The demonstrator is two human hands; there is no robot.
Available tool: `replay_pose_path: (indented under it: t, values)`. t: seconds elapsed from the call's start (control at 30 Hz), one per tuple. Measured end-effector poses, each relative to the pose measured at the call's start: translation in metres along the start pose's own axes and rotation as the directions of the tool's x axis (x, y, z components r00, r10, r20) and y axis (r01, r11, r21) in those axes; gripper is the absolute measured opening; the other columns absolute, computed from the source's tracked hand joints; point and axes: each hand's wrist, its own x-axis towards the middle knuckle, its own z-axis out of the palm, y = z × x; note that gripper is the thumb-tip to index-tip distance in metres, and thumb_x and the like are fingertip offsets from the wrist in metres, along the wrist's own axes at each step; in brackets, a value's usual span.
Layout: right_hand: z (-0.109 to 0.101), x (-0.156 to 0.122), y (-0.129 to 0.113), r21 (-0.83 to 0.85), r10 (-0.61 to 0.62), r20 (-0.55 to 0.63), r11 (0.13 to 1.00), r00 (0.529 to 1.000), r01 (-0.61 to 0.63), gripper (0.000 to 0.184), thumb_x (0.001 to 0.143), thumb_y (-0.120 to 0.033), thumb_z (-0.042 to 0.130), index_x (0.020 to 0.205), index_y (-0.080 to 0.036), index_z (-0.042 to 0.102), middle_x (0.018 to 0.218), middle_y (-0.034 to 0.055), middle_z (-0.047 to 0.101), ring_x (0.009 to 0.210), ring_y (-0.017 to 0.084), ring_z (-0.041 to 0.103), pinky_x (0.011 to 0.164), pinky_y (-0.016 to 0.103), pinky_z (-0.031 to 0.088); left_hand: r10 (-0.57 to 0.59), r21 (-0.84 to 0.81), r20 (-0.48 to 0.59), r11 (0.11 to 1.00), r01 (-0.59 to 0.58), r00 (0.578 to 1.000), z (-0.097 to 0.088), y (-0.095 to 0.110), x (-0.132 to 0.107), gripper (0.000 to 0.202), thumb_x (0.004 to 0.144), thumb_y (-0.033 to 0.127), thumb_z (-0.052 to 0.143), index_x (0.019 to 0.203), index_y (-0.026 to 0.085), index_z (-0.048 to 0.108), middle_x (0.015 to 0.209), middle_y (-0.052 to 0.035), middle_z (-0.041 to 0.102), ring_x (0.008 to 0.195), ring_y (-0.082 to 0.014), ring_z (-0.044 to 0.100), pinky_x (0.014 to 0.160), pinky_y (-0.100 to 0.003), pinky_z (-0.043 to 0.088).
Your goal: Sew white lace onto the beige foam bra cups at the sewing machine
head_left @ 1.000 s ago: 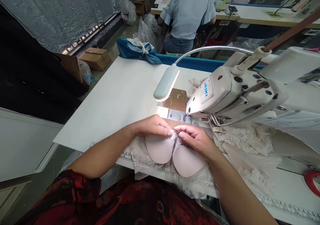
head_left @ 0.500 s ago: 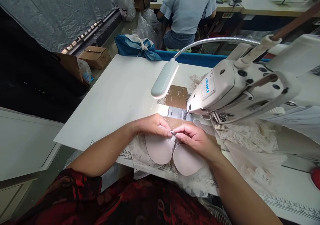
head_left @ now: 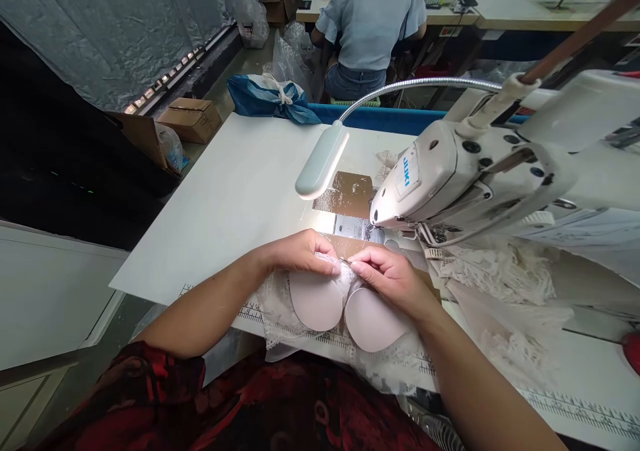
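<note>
A pale pink bra [head_left: 316,302] with two moulded cups and white lace lies at the table's front edge, cups facing up. My left hand [head_left: 307,252] is closed on the lace at the top of the left cup, thumb on top. Close beside it, my right hand [head_left: 383,271] is pinched at the centre, between the cups. A small dark metal tool [head_left: 345,261] pokes out from the right fingertips against the lace; most of it is hidden, so its kind is unclear. Sheer lace fabric [head_left: 275,307] spreads out around the cups.
A white JUKI sewing machine [head_left: 425,164] stands at the right, beyond my hands. A lamp [head_left: 323,161] on a bendy neck hangs over the table [head_left: 215,191]. Lace scraps [head_left: 500,271] lie at the right. A blue bundle [head_left: 270,97] rests at the far edge; a person [head_left: 373,31] sits beyond.
The right fingertips and the metal tool have shifted slightly, and less of the tool shows. My left hand keeps its hold on the lace. The view has turned a little.
</note>
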Motion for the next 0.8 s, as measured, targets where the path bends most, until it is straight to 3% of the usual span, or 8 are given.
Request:
replay_pose_path:
  t: [0.33,0.63,0.8]
  values:
    - [-0.005,0.003,-0.001,-0.032,-0.006,0.032,0.999,0.999,0.007,0.020,0.084,-0.036,0.058,0.089,-0.021,0.069,0.084,0.0036,0.068,0.076,0.017,0.061,0.068,0.030,0.047,0.016,-0.052,-0.009,0.999,-0.017,1.000,0.000,0.001,-0.003,0.029,0.076,0.040,0.070,0.077,0.011,0.069,0.070,-0.0020,0.059,0.064,-0.0104,0.051,0.057,-0.021,0.039]
    - [0.004,0.003,-0.005,0.012,-0.065,0.059,0.998,0.996,0.065,0.020,0.088,-0.034,0.056,0.095,-0.021,0.069,0.088,0.0031,0.069,0.080,0.017,0.062,0.072,0.029,0.047,0.029,-0.044,0.035,0.999,-0.027,0.999,0.002,-0.001,0.001,0.035,0.073,0.043,0.071,0.066,0.009,0.064,0.059,0.0018,0.047,0.055,-0.0071,0.038,0.048,-0.020,0.029]
    - [0.006,0.003,-0.007,-0.008,-0.029,0.038,1.000,0.999,0.029,0.018,0.089,-0.033,0.054,0.087,-0.022,0.069,0.083,0.0015,0.069,0.077,0.016,0.062,0.070,0.029,0.047,0.011,-0.033,0.050,0.999,-0.009,0.999,0.002,0.001,-0.001,0.037,0.074,0.044,0.070,0.063,0.010,0.060,0.056,0.0033,0.042,0.052,-0.0063,0.035,0.046,-0.020,0.025]
